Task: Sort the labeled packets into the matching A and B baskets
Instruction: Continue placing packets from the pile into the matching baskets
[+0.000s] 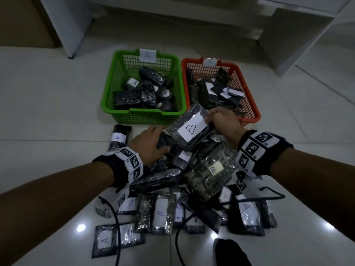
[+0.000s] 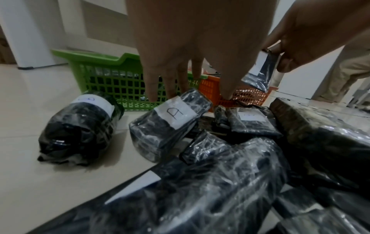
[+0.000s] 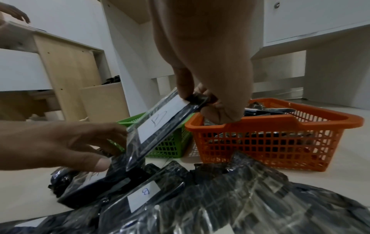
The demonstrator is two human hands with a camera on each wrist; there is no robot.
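Note:
A flat dark packet labelled B [image 1: 190, 129] is pinched at its far end by my right hand [image 1: 211, 117] and hangs tilted above the pile, just in front of the orange basket [image 1: 251, 104]. The right wrist view shows the thumb and fingers of the right hand [image 3: 198, 99] clamped on that packet [image 3: 160, 126]. My left hand [image 1: 159, 139] reaches over the pile with straight fingers [image 2: 172, 88] touching the top of a packet labelled A [image 2: 170, 123]. The green basket [image 1: 115, 77] bears an A tag. Both baskets hold several dark packets.
Several wrapped packets labelled A or B are heaped on the white tiled floor [image 1: 48, 112] between my arms. A rolled B packet [image 1: 119, 139] lies left of the pile. Black cables [image 1: 117, 227] cross the near floor. White cabinets [image 1: 288, 35] stand behind the baskets. Someone's trouser leg [image 2: 344, 76] shows at right.

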